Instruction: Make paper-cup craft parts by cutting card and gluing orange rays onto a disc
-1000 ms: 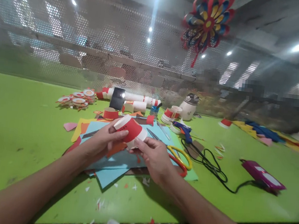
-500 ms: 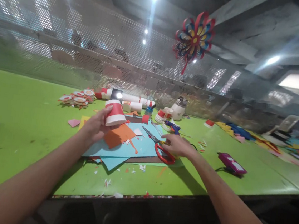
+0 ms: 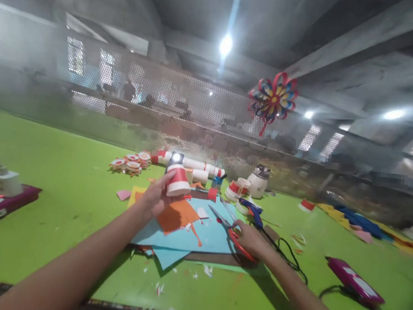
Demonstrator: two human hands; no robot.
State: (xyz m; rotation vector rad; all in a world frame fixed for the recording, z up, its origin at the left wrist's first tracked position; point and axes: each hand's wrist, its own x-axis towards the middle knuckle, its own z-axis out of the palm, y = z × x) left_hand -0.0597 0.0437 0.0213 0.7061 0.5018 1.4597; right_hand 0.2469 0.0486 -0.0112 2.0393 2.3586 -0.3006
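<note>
My left hand [image 3: 156, 194] is wrapped round a paper cup [image 3: 178, 180], white with a broad red band, held mouth down above the paper sheets. My right hand [image 3: 251, 238] is closed at the handles of the scissors [image 3: 241, 244], which have red grips; their blades lie half apart over the light blue paper [image 3: 145, 231], pointing to the far left. An orange paper piece [image 3: 178, 215] rests on the blue sheet between the hands. Just beyond my right hand lies a blue glue gun [image 3: 251, 210], its dark cord running right.
Stacked paper cups [image 3: 235, 189] and a white bottle [image 3: 258, 182] stand at the back. White-and-red tubes [image 3: 201, 165] and round paper ornaments [image 3: 132, 167] lie further left. Purple power strips [image 3: 356, 282] sit at both sides. Paper scraps [image 3: 208, 270] litter the front of the green table [image 3: 79, 160].
My view has tilted up and turned left, so things sit lower and further right. The right hand has moved from above the scissors' pivot onto their handles; the cup stays in my left hand.
</note>
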